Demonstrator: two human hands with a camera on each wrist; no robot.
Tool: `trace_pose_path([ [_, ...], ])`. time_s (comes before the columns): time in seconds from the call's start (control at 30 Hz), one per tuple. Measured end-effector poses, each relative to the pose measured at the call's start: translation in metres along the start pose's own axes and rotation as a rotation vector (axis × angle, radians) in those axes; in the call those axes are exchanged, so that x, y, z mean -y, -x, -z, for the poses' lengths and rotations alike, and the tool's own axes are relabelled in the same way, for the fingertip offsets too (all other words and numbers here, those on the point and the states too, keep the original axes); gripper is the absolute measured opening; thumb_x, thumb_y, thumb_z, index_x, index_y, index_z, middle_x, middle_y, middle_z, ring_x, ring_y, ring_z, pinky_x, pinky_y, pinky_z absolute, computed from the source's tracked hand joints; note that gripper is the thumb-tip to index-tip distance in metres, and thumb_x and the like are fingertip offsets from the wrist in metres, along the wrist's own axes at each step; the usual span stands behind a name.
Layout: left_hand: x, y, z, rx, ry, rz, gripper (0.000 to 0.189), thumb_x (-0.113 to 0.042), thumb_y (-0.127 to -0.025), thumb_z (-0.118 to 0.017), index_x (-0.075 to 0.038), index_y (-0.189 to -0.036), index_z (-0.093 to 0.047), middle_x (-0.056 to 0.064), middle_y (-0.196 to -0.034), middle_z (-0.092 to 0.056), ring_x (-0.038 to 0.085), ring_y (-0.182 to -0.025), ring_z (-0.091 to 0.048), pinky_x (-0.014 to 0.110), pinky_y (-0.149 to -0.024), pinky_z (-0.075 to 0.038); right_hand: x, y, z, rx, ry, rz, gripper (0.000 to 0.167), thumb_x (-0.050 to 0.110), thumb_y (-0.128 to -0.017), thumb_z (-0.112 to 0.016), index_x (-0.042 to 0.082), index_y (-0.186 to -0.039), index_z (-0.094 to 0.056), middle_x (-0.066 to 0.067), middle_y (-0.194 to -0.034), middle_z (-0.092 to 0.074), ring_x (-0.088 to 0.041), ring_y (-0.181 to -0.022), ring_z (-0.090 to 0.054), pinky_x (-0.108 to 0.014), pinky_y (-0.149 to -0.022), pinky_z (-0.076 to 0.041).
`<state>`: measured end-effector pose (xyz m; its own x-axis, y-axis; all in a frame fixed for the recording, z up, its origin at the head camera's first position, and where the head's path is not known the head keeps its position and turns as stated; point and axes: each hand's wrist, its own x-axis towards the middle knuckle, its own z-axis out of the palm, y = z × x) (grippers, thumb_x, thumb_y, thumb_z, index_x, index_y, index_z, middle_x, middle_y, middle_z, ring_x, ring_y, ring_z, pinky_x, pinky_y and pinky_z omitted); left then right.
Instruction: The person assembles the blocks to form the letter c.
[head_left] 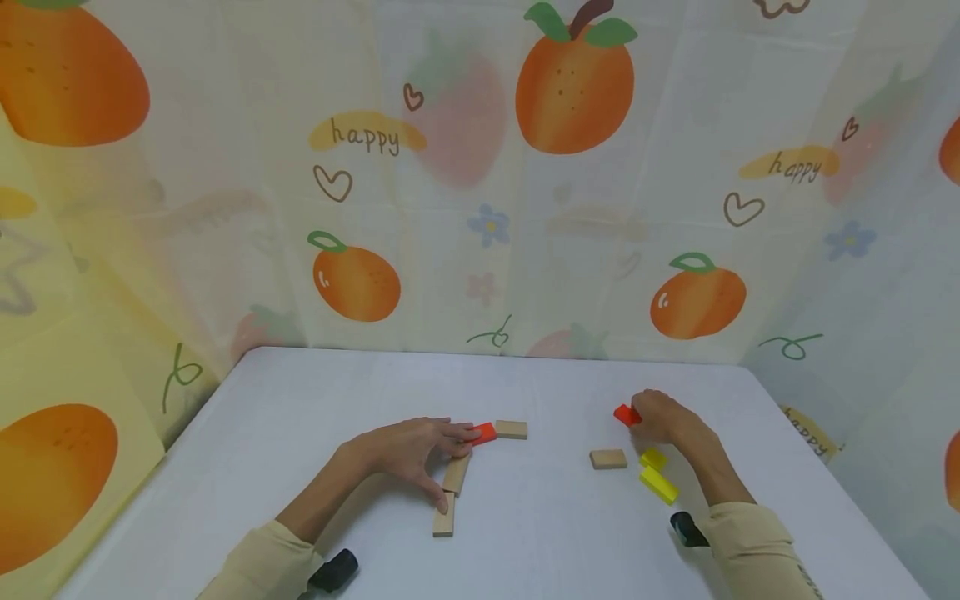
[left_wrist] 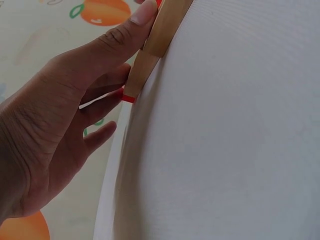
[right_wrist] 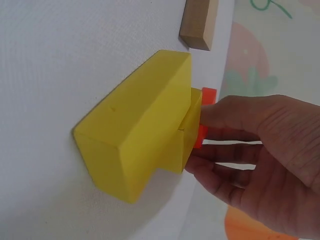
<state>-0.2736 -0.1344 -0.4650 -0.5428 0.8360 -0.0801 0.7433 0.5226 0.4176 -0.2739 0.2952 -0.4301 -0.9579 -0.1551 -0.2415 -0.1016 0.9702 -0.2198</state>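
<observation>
On the white tabletop, wooden blocks and a red block [head_left: 484, 432] lie end to end in a bent line. My left hand [head_left: 416, 446] spreads over this line. Its thumb touches the lower wooden block [head_left: 444, 518], and its fingertips rest by the red block and the upper end of the slanted wooden block [head_left: 456, 475]. In the left wrist view the thumb lies along a wooden block's [left_wrist: 167, 27] side. My right hand [head_left: 660, 414] pinches another red block [head_left: 626, 415] at the far right. Just nearer are two yellow blocks [head_left: 659, 485], which partly hide the red one in the right wrist view.
A wooden block [head_left: 512, 429] continues the line to the right of the red one. Another wooden block [head_left: 608, 459] lies alone left of the yellow blocks. Behind the table's far edge [head_left: 495, 357] hangs a fruit-patterned curtain [head_left: 480, 275]. Dark wrist devices [head_left: 334, 571] sit near both sleeves.
</observation>
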Motion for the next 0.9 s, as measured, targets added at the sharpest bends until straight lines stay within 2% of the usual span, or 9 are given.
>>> trace_pose_path([
  [0.17,0.000,0.000,0.000,-0.009,0.000,-0.011,0.088,-0.056,-0.074,-0.091,-0.014,-0.146,-0.061,-0.002,-0.163,-0.049,0.026,-0.155,-0.044,0.053,-0.126,-0.038,0.001,0.000,0.000,0.009,-0.005,0.005,0.024,0.004,-0.090,-0.076,-0.003,-0.110,-0.066,-0.012,-0.094,-0.067,-0.023,-0.085,-0.058,-0.041,-0.087,-0.063],
  [0.5,-0.001,0.000,0.000,-0.011,0.000,-0.007,0.088,-0.056,-0.073,-0.091,-0.014,-0.145,-0.062,-0.002,-0.163,-0.050,0.028,-0.155,-0.044,0.052,-0.126,-0.037,0.011,0.007,0.005,-0.076,0.044,0.108,0.029,0.007,-0.089,-0.079,-0.002,-0.114,-0.067,-0.011,-0.101,-0.070,-0.020,-0.088,-0.060,-0.044,-0.093,-0.064],
  [0.67,0.000,0.000,-0.001,-0.015,0.014,0.007,0.088,-0.055,-0.072,-0.091,-0.015,-0.145,-0.062,-0.004,-0.163,-0.049,0.027,-0.156,-0.042,0.050,-0.128,-0.036,0.024,0.012,0.010,-0.067,0.052,0.138,0.030,0.007,-0.089,-0.080,-0.001,-0.115,-0.067,-0.010,-0.102,-0.069,-0.020,-0.091,-0.060,-0.043,-0.093,-0.064],
  [0.9,0.000,0.001,-0.001,-0.020,0.015,-0.008,0.088,-0.054,-0.073,-0.092,-0.014,-0.145,-0.062,-0.001,-0.163,-0.050,0.032,-0.155,-0.044,0.053,-0.126,-0.037,0.046,0.015,0.011,-0.049,0.057,0.189,0.027,0.007,-0.089,-0.080,0.001,-0.114,-0.069,-0.007,-0.099,-0.068,-0.018,-0.090,-0.059,-0.041,-0.088,-0.063],
])
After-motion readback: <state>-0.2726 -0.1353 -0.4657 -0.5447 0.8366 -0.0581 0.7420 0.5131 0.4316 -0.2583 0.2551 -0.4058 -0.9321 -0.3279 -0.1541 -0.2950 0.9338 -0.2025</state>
